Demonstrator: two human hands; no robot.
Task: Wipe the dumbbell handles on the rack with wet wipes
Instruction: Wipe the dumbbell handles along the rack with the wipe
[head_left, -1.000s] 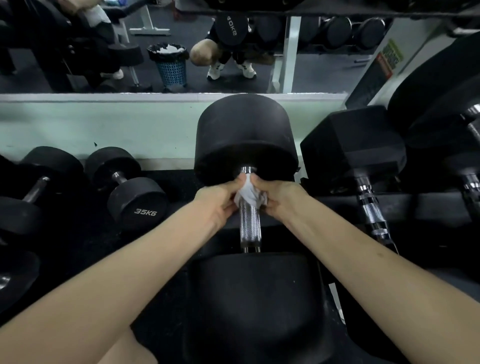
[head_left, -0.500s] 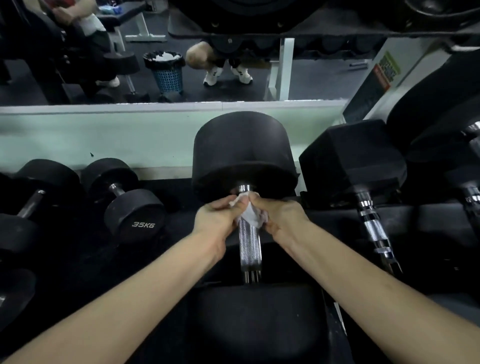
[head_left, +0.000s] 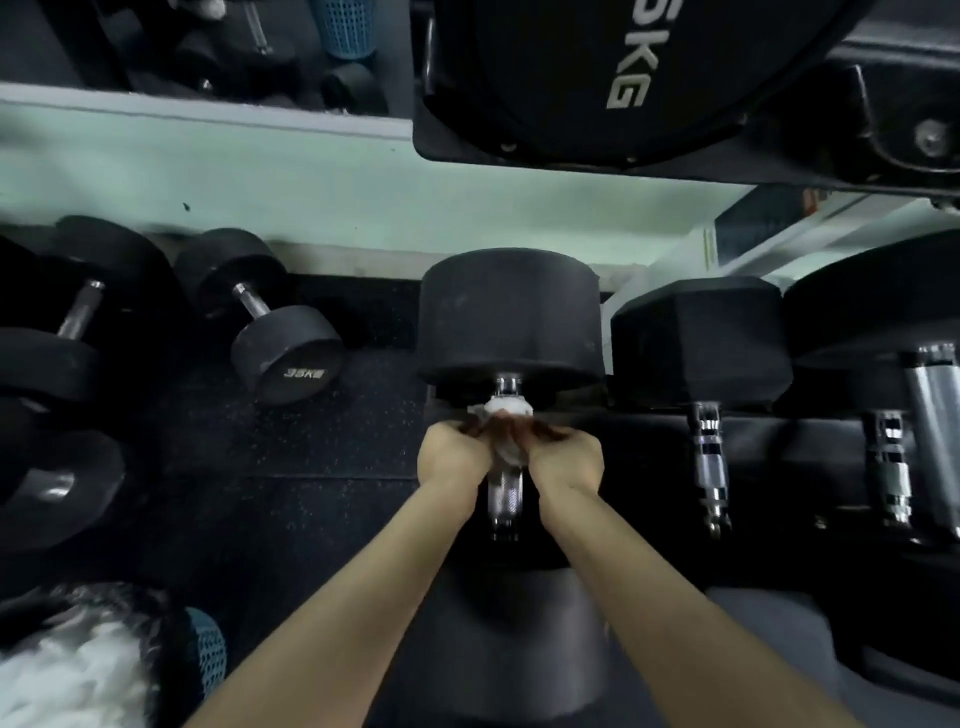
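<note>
Head view: white wet wipe (head_left: 506, 410) bunched around chrome dumbbell handle (head_left: 505, 493).

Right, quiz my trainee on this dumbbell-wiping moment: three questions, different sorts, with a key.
1. True or false: the crumpled white wet wipe sits on the knurled chrome handle, near its far end.
2. How many hands pinch the wipe: A none, B one, C two?
3. Fill in: the black round dumbbell at the left is marked ___.
Key: 1 true. 2 C: left hand and right hand. 3 35KG.
</note>
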